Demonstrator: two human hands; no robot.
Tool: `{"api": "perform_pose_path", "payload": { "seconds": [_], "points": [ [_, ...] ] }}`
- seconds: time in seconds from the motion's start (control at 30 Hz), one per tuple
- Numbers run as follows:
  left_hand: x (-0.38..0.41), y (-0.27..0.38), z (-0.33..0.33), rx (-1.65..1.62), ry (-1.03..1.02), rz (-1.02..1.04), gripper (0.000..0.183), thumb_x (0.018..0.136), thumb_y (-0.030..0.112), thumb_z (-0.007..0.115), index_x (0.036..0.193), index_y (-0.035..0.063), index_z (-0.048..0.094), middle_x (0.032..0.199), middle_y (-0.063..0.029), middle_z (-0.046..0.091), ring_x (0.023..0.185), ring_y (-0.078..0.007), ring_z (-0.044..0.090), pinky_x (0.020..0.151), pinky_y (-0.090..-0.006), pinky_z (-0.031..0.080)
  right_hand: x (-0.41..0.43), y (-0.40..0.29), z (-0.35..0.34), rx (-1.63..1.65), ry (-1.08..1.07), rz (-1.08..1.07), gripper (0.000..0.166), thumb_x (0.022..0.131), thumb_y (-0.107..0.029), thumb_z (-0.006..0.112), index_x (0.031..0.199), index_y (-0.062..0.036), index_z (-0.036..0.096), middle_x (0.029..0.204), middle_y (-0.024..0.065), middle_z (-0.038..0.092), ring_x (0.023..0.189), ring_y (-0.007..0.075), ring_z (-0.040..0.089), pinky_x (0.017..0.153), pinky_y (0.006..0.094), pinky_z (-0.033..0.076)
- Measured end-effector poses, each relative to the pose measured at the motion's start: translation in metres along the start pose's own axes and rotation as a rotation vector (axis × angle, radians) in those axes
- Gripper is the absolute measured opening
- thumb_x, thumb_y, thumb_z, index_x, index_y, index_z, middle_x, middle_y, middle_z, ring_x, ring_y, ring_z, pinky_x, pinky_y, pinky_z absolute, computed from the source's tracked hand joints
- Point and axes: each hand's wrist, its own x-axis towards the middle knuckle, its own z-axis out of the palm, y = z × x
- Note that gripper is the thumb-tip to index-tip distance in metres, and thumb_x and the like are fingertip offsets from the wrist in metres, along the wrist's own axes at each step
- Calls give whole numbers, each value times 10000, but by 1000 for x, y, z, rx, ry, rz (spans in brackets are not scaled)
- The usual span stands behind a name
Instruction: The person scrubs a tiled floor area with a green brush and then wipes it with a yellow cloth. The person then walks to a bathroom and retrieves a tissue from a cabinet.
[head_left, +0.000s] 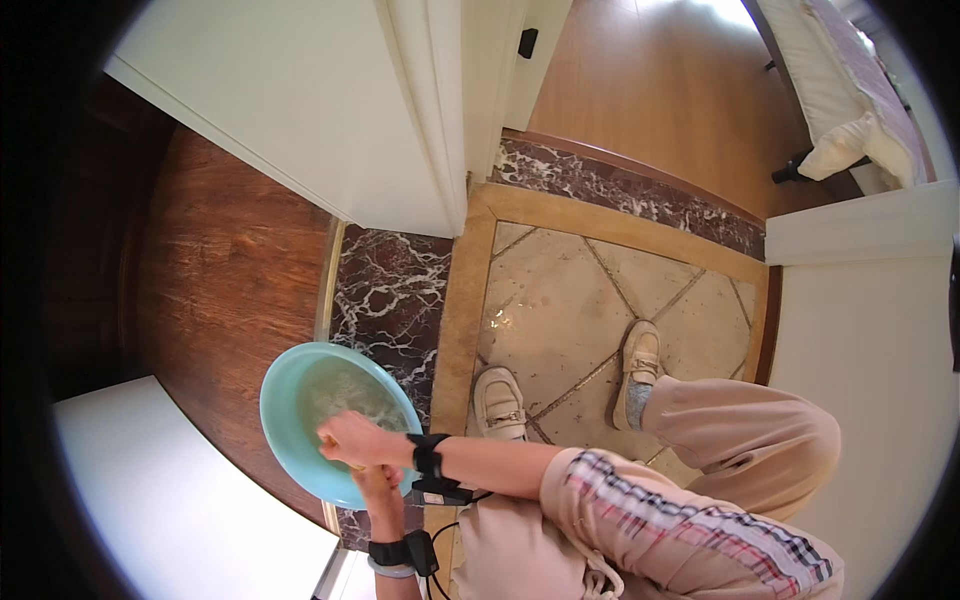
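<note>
A light blue plastic basin (283, 442) holds cloudy, foamy water (352, 386). It sits across the marble threshold and the dark wood floor. My right hand (354, 439) is closed in a fist above the near part of the basin. Just below it, my left hand (379, 480) is curled close against the right one. A small yellowish item (358, 468) shows between the two fists; most of it is hidden by my fingers, so its kind is unclear. Black straps with small devices are on both wrists.
Dark marble threshold (390, 289) borders beige floor tiles (555, 300), where my shoes (501, 401) stand. White door frame (420, 112) rises beyond the basin. A white panel (187, 480) stands at lower left. Through a doorway are a wood floor (660, 97) and a bed (832, 82).
</note>
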Motion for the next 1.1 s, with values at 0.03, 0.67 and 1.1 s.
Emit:
{"api": "perform_pose_path", "payload": {
  "seconds": [0.03,0.67,1.1],
  "points": [
    [0,8,8,-12,-51,75,226,868,57,594,1054,105,476,697,31,461,499,-66,407,420,-220,307,-2,-8,-11,-24,108,-118,278,733,-216,720,796,-9,545,849,190,613,773,360,602,663,428,474],
    [-8,37,150,528,-688,33,448,928,153,589,1319,25,413,1014,-155,633,601,-176,651,507,-291,572,-295,79,-340,305,649,722,458,836,-166,678,1249,-59,512,1118,94,594,1056,229,560,888,344,466],
    [-12,-5,150,617,-667,56,381,923,165,600,1258,30,480,1036,-125,602,732,-169,646,610,-287,569,-308,169,-255,-867,1274,1042,473,711,-123,740,1086,-17,471,1274,267,339,1161,449,358,962,502,356]
  ]
}}
